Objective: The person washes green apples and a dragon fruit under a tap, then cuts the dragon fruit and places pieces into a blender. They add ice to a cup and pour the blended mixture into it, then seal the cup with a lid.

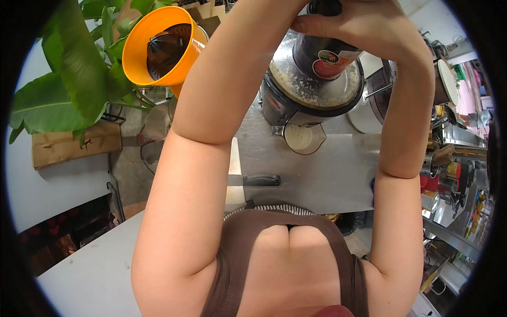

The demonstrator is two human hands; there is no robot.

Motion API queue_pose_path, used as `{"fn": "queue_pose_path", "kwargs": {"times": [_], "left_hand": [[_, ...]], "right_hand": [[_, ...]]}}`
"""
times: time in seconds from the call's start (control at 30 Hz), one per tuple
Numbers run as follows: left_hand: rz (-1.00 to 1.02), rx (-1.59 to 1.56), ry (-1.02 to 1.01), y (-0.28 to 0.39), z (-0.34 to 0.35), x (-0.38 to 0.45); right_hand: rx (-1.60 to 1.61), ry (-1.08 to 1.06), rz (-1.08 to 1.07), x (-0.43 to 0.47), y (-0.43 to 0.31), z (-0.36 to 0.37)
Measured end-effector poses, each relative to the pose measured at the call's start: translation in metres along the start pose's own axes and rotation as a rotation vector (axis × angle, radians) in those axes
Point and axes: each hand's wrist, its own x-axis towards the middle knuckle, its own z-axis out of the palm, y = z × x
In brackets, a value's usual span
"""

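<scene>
My right hand [360,29] reaches in at the top edge, its thumb laid across the black feed tube [315,57] of a juicer-like machine. Its other fingers are partly cut off by the frame. My left forearm runs up to the same tube, but my left hand is out of view. The machine's round metal lid [285,79] is smeared with pale crumbs or pulp. Under its spout stands a clear jug [303,138] of whitish liquid. Nearer my body, a black-handled knife [261,180] lies partly on a pale board [236,194], partly hidden by my left arm.
The metal worktop [317,174] spreads before me. An orange container [132,51] with a dark ribbed cone inside stands left of my forearm, beside large-leaved plants [51,107]. A white round lid or plate [447,82] and crowded metal shelving [455,237] are at the right.
</scene>
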Motion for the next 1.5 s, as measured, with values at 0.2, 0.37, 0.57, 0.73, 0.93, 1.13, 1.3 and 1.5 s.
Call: {"fn": "queue_pose_path", "kwargs": {"times": [0.2,0.37,0.57,0.73,0.93,1.13,1.3,1.5], "left_hand": [[-0.023,-0.033,0.029,0.001,0.010,-0.009],[-0.447,-0.471,-0.018,0.019,0.009,-0.018],[-0.398,-0.636,0.003,0.020,0.005,-0.032],[-0.399,-0.704,-0.039,0.008,0.015,-0.025],[-0.389,-0.758,-0.077,-0.009,0.030,-0.012],[-0.321,-0.570,-0.104,-0.037,0.032,-0.018],[-0.535,-0.240,-0.136,-0.023,0.052,-0.009],[-0.461,-0.141,0.103,-0.064,0.032,-0.043]], "right_hand": [[0.120,-0.009,-0.007,-0.006,0.001,0.005],[-0.086,0.038,-0.107,-0.005,0.019,0.025],[-0.127,-0.022,0.026,-0.007,0.011,0.025],[-0.307,-0.117,0.074,-0.002,0.006,0.021],[-0.321,-0.176,0.056,-0.014,0.003,0.006],[-0.262,-0.161,0.010,-0.021,-0.006,0.007],[-0.205,-0.122,-0.005,-0.029,-0.003,0.005],[-0.064,0.013,-0.083,-0.024,-0.021,0.001]]}}
